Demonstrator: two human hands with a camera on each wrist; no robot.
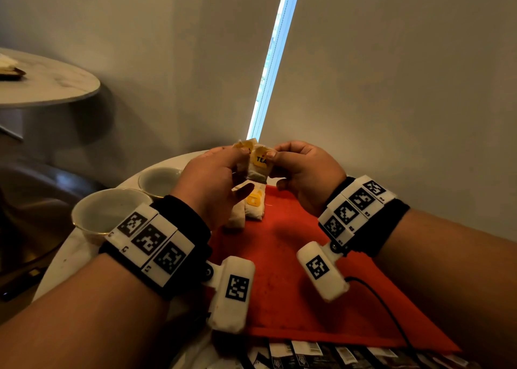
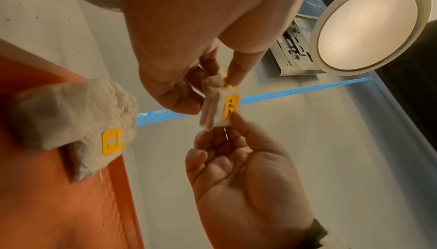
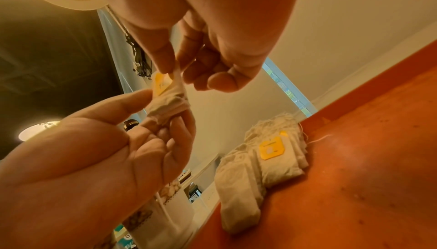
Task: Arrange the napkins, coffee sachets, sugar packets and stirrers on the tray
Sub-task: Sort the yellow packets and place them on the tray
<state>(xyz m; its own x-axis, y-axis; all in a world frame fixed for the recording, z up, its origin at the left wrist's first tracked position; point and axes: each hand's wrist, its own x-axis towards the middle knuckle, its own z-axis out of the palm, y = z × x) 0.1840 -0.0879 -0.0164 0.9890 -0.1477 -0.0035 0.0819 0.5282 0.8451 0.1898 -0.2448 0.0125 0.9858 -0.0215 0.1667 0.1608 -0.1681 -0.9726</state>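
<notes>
A red tray [image 1: 293, 256] lies on the table, with tea bags [image 1: 253, 205] at its far end. Above them, the left hand [image 1: 215, 184] and right hand [image 1: 305, 173] both pinch one tea bag [image 1: 258, 164] between their fingertips

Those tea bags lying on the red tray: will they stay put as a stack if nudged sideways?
Probably not. The tea bags look soft and crumpled, lying overlapped on the red tray, so they would likely slide apart. They seem light, and their loose threads could snag.
</notes>
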